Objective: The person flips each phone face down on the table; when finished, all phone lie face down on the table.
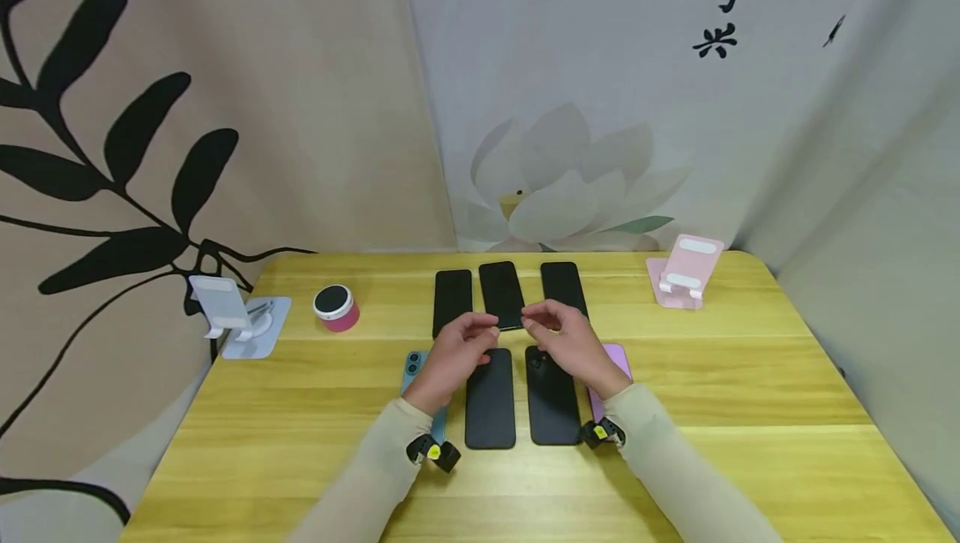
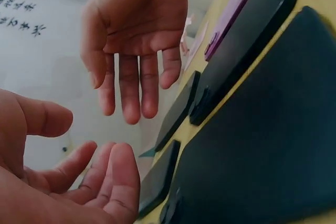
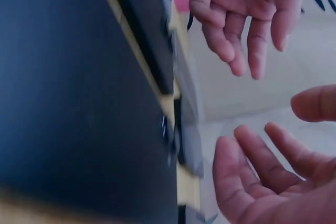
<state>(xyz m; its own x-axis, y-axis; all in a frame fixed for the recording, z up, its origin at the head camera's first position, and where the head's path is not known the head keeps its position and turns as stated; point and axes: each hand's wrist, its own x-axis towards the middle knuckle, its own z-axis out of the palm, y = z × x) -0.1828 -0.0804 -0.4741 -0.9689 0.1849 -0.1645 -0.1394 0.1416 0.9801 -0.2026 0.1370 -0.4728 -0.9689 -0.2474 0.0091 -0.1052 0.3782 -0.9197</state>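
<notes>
I log three black phones flat in rear row, middle one skewed. Front row, left to right: blue phone, dark phone, second dark phone, purple phone, all backs up; outer two partly hidden. I see left hand and right hand unladen above dark pair.

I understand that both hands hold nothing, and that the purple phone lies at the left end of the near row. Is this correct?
Not quite: the purple phone lies at the right end of the near row, as the head view shows. The left hand and right hand do hold nothing.
</notes>
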